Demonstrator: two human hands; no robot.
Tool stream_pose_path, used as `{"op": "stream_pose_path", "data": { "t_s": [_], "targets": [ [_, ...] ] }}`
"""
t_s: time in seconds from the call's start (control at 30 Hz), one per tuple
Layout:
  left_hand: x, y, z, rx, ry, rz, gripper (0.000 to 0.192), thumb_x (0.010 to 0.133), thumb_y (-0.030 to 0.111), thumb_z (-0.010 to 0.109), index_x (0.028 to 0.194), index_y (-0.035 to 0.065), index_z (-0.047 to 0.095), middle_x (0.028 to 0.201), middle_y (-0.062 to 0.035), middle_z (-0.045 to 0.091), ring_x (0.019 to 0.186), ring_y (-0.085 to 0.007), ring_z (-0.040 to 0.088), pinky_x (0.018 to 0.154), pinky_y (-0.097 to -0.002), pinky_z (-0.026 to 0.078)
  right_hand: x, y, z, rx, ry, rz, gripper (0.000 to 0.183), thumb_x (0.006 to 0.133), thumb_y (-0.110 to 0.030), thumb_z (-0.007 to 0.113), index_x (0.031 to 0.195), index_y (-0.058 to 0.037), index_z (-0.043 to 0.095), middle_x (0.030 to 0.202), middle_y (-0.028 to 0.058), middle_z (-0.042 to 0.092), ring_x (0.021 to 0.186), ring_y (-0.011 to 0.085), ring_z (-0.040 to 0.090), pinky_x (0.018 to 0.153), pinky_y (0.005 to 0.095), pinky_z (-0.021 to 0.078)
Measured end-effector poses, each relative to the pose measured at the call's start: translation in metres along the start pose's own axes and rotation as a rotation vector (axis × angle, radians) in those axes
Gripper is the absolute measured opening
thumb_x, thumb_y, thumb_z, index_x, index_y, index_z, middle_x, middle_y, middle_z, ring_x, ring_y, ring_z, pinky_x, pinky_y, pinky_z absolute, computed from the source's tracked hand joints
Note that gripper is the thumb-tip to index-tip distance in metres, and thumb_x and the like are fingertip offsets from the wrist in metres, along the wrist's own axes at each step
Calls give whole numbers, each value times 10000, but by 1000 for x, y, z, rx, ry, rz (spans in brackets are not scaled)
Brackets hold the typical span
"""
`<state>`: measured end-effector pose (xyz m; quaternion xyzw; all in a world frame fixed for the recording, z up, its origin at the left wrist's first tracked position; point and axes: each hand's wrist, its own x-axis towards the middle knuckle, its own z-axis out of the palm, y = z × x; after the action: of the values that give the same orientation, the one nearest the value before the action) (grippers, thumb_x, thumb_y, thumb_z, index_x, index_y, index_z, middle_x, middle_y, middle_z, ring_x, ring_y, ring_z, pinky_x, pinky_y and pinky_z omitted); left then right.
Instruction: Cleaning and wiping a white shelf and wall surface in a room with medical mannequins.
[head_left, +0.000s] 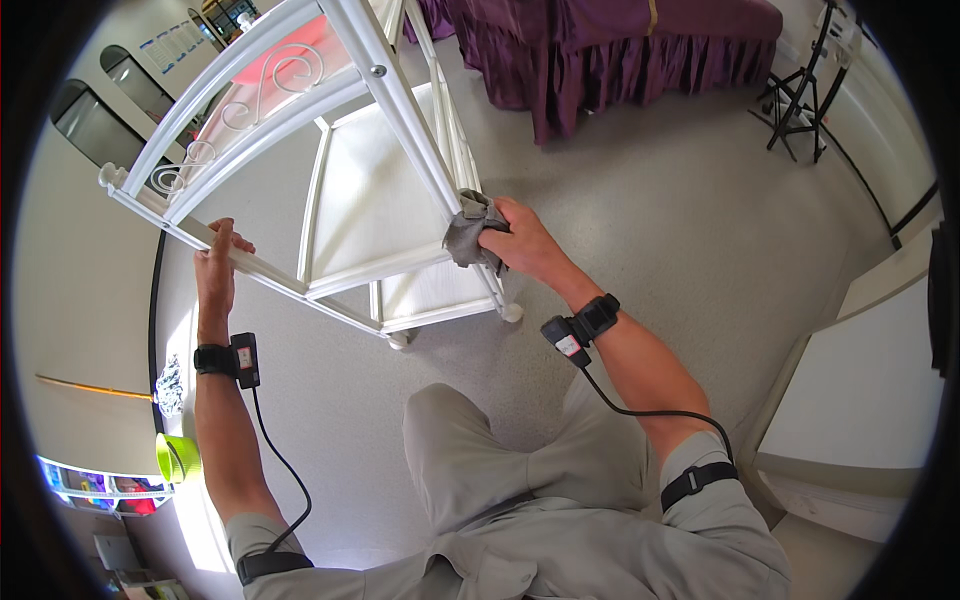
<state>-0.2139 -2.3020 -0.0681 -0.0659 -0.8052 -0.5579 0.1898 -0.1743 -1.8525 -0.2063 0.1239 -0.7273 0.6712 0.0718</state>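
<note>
A white trolley (375, 187) with several shelves, scrollwork at its top side and small wheels stands before me. My right hand (521, 236) holds a crumpled grey cloth (472, 229) against the trolley's right corner post, a little above the lower shelves. On the left, my left hand (219, 255) grips the left post, with its fingers wrapped round the white frame. Something red or pink (289, 56) lies on or shows through the top shelf behind the scrollwork. Both wrists carry black straps with small devices and cables.
Beyond the trolley is a bed with a purple skirted cover (600, 60). Black tripod legs (799, 112) stand at the upper right, a white cabinet (847, 382) at the right. A mop (169, 386) and a green bucket (178, 457) are by the left wall.
</note>
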Motion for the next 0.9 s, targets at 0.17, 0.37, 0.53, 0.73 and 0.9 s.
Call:
{"op": "stream_pose_path", "data": {
  "t_s": [0.17,0.37,0.53,0.73,0.9],
  "targets": [
    [0,-4,-7,8,5,-18,336,958,333,663,1102,33,617,753,-46,612,736,-180,649,771,-381,553,5,4,3,-165,-84,16,409,772,-179,658,1128,22,674,1039,159,631,939,298,642,854,372,513],
    [1,-3,0,-16,2,-32,337,959,347,661,1061,28,619,775,-55,627,747,-178,653,737,-354,536,6,30,6,-347,-70,7,427,751,-209,659,1114,14,680,1035,176,632,967,351,641,885,412,513],
    [-3,3,-9,98,22,-71,447,960,430,639,1066,-4,630,831,-72,659,788,-193,669,738,-363,536,0,16,9,-418,-81,18,402,749,-213,653,1089,1,681,1048,183,628,981,378,632,892,432,513],
    [-55,25,2,1153,-63,-142,571,949,552,561,811,34,758,703,-167,694,704,-295,701,736,-420,552,-8,18,23,-399,-85,-17,371,751,-203,651,1072,-20,681,1059,186,624,989,382,630,898,439,514],
    [-95,83,134,435,-227,88,629,965,410,625,1385,-42,505,1150,-257,685,1018,-300,689,841,-383,559,-23,17,29,-370,-106,-53,334,765,-175,644,1058,-17,675,1045,192,617,978,400,619,895,451,514]
  ]
}}
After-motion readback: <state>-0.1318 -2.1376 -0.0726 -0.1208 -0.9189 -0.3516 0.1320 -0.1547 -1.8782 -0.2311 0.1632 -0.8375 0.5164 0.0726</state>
